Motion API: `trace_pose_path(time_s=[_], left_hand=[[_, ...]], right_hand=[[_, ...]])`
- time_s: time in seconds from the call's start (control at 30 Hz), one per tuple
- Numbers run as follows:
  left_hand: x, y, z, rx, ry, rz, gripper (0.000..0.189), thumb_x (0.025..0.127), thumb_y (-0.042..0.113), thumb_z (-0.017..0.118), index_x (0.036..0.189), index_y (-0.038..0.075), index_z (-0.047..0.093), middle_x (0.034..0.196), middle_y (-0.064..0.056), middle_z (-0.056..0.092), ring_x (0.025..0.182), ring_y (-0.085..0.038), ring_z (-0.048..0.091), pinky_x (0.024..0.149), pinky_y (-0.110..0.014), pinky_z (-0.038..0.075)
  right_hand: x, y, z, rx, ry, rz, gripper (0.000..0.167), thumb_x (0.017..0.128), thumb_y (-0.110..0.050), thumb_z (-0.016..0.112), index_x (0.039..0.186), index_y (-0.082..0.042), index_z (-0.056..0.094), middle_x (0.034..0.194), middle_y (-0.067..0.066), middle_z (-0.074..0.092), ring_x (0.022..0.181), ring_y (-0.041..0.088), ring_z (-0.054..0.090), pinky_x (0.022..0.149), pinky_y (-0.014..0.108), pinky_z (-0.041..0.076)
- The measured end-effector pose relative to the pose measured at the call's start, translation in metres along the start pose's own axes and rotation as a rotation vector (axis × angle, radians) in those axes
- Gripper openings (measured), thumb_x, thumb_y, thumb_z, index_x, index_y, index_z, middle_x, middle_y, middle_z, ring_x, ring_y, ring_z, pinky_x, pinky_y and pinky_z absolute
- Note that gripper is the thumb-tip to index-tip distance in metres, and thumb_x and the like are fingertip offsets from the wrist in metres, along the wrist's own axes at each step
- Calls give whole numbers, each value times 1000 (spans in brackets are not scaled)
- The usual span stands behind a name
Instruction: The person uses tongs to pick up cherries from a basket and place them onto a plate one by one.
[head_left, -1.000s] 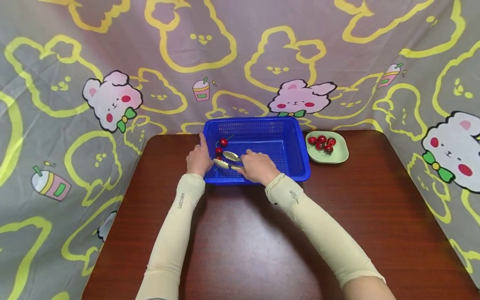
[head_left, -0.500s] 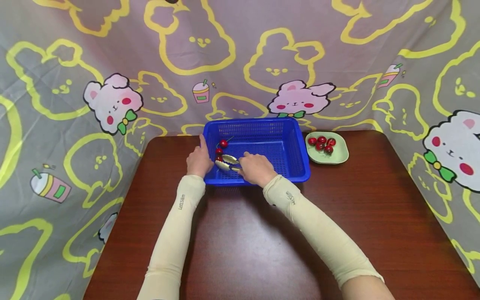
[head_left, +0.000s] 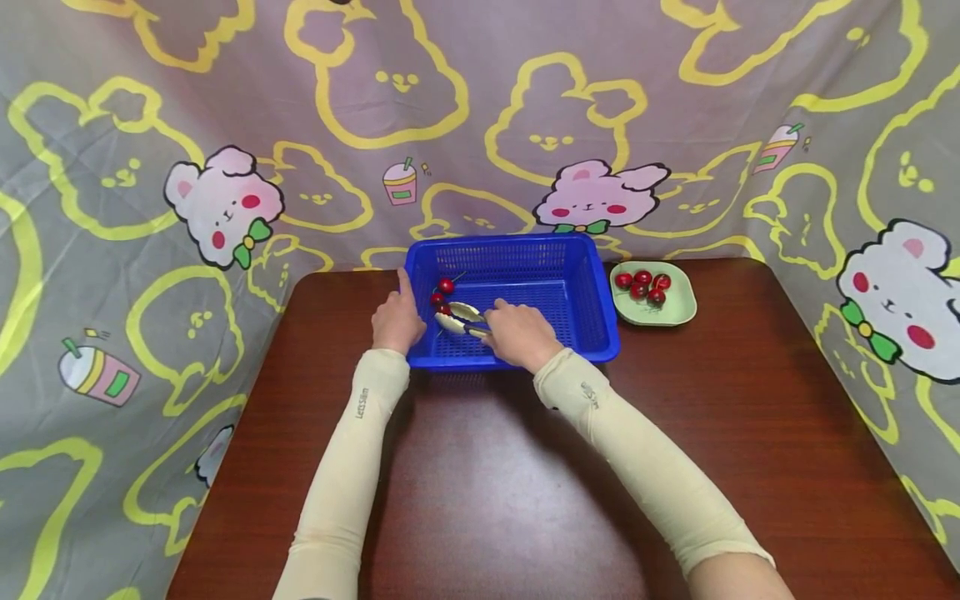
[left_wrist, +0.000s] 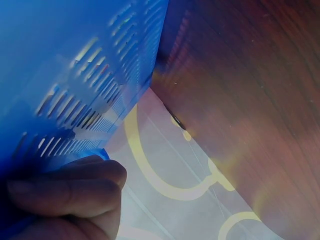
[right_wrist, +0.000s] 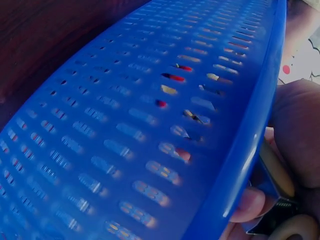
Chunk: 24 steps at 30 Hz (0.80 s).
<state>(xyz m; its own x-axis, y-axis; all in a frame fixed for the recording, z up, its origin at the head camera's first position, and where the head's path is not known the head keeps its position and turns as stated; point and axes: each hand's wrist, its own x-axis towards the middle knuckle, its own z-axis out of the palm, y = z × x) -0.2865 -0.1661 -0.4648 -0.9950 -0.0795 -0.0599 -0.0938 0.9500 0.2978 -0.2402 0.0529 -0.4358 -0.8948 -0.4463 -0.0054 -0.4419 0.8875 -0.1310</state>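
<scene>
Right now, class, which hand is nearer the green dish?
Right: the right hand holds tongs over the blue basket, left of the green dish; the left hand grips the basket's farther end.

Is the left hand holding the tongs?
No, the right hand holds the tongs, while the left hand grips the blue basket.

Tabletop [head_left: 750, 400]: pale glare between sleeves [head_left: 647, 454], flanked by dark shadows.
Basket rim [right_wrist: 251, 140]: glossy highlight.
Left wrist view: dim, hazy.
</scene>
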Motion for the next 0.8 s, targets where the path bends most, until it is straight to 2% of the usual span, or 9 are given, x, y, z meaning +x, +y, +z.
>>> trace_pose_path(time_s=[0.37, 0.8], left_hand=[[-1, 1, -1, 5, 2, 0, 101, 91, 15, 72, 166, 5, 6, 139, -30, 58, 104, -50, 67, 92, -62, 54], [-1, 1, -2, 2, -17, -7, 102, 91, 15, 71, 166, 6, 3, 138, -30, 57, 103, -49, 67, 93, -61, 54]], right_hand=[[-7, 11, -5, 25, 34, 12, 36, 98, -35, 71, 121, -8, 73, 107, 12, 67, 88, 38, 71, 78, 52, 59], [-21, 26, -12, 46, 87, 20, 40, 99, -37, 68, 124, -7, 72, 100, 12, 65, 81, 37, 69, 72, 52, 58]])
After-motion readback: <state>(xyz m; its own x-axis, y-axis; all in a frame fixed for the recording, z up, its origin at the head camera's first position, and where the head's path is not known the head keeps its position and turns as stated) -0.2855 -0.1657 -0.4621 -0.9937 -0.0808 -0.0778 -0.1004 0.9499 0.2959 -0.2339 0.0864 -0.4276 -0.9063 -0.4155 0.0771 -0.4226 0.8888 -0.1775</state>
